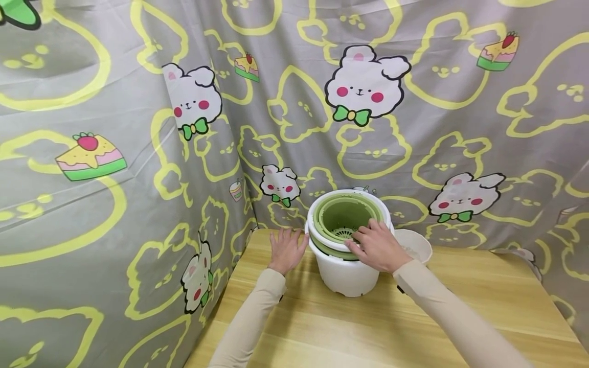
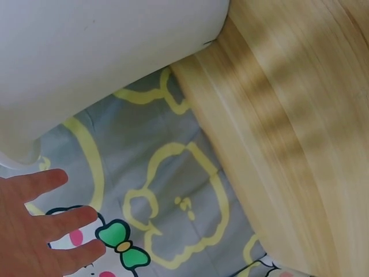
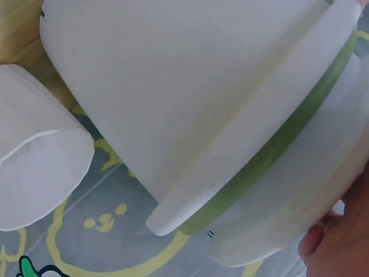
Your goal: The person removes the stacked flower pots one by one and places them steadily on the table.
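A stack of nested flower pots stands on the table, with a large white flower pot (image 1: 347,278) outermost. Above its rim, a green pot band (image 3: 277,144) and an upper white flower pot (image 3: 277,213) stick out. Innermost sits a green flower pot (image 1: 342,212) with a slotted bottom. My right hand (image 1: 379,245) grips the near right rim of the upper white pot, some fingers reaching over into the stack. Beside the stack's left side, my left hand (image 1: 286,250) has its fingers spread. Whether its thumb touches the outer rim I cannot tell.
A smaller white container (image 1: 421,243) with something pale and clear inside stands just right of the stack. Behind and to the left of the wooden table (image 1: 322,332) hangs a grey cartoon-print cloth (image 1: 294,128), close to the stack's back.
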A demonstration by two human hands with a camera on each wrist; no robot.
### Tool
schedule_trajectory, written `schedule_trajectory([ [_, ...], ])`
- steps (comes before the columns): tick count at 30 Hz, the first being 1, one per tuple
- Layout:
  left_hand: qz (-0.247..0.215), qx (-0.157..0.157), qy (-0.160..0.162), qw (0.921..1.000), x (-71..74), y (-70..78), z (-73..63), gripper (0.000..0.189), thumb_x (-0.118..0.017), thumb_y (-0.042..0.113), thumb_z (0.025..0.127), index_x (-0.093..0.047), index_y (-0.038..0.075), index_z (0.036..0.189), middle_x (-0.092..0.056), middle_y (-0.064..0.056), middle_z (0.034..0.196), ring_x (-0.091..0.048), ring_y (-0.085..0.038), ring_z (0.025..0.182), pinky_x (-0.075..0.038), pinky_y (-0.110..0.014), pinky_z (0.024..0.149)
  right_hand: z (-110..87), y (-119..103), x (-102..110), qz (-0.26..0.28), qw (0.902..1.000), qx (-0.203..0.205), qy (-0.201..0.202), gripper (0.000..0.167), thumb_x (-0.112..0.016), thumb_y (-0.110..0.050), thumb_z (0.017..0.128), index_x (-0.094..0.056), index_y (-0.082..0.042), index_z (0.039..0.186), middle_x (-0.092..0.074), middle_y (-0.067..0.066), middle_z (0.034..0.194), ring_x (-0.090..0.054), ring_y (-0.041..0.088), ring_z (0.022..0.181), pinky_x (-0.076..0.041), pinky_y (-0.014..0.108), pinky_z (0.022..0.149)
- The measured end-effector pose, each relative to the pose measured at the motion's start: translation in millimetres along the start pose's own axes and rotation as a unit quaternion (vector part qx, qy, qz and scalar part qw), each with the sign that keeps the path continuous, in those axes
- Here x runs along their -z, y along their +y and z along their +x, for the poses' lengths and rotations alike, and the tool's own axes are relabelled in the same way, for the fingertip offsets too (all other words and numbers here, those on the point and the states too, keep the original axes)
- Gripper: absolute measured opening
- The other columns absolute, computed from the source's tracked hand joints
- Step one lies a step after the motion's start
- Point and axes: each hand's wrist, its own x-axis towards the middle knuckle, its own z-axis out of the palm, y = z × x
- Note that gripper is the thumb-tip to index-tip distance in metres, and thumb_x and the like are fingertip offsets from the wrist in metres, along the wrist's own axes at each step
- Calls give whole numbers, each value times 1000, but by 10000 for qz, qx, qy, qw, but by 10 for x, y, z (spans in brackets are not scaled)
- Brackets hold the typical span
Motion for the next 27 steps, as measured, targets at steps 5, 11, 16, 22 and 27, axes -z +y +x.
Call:
schedule_trajectory([
  [5, -66, 15, 1, 10000, 9, -2, 4, 70, -18, 61, 107, -56, 18, 149, -49, -18, 157, -35, -45, 151, -11, -73, 123, 19, -21, 35, 65, 9999, -100, -105, 41, -53, -48, 105, -78, -15, 100, -71, -1, 91, -44, 23, 86, -36, 41, 80],
  [11, -53, 28, -16, 10000, 0, -6, 0, 69, -19, 60, 108, -57, 18, 147, -51, -17, 156, -37, -44, 151, -12, -73, 122, 13, -26, 33, 84, 9995, -207, -240, 45, -50, -50, 105, -76, -13, 105, -72, 2, 99, -47, 25, 90, -37, 43, 83],
  [16, -69, 14, 42, 10000, 12, -1, -14, 68, -20, 60, 108, -58, 18, 146, -52, -17, 155, -38, -43, 150, -13, -73, 122, 8, -25, 21, 188, 9993, -309, -102, 47, -53, -51, 104, -73, -8, 110, -73, 6, 102, -49, 27, 93, -39, 44, 84],
  [22, -97, -18, 128, 9999, 19, 0, -17, 67, -23, 59, 108, -59, 17, 145, -54, -19, 153, -40, -43, 148, -15, -74, 121, 6, -24, 12, 194, 9992, -356, 22, 47, -56, -51, 102, -72, -7, 110, -71, 6, 101, -50, 28, 95, -39, 45, 85],
  [27, -80, -16, 153, 9998, 12, -7, -18, 66, -23, 58, 108, -60, 17, 144, -54, -19, 152, -40, -43, 148, -16, -74, 120, 13, -23, 19, 397, 9981, -442, 167, 42, -63, -49, 99, -70, -8, 104, -68, 3, 95, -46, 25, 88, -37, 40, 80],
])
